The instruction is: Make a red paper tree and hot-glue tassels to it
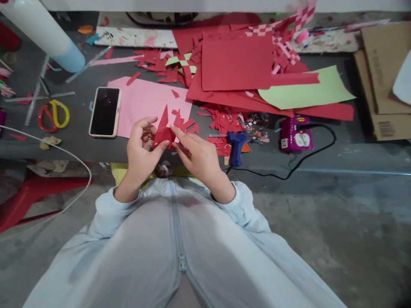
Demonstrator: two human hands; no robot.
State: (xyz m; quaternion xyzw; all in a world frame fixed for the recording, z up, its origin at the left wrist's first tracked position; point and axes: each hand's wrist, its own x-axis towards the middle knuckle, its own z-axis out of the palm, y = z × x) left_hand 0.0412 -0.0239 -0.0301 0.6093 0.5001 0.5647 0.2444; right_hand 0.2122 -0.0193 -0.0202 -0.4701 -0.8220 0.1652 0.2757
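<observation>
Between my two hands is a folded piece of red paper [162, 125], with a pointed tip standing up. My left hand [143, 143] grips its left side, thumb along the lower edge and fingers curled behind. My right hand [199, 156] pinches the paper's right side with index finger and thumb. Beneath lies a pink paper sheet [141, 100] strewn with red scraps [192, 127]. Just right of my right hand sits a blue glue gun [237, 147], its black cord trailing over the table edge.
A phone [104, 112] lies left of the pink sheet, beside scissors [54, 115] with red and yellow handles. Red sheets [236, 62] and a green sheet [308, 90] are stacked behind. A purple box [295, 136] with a black cord and cardboard [385, 77] are at right. A white bottle [48, 34] leans in from the left.
</observation>
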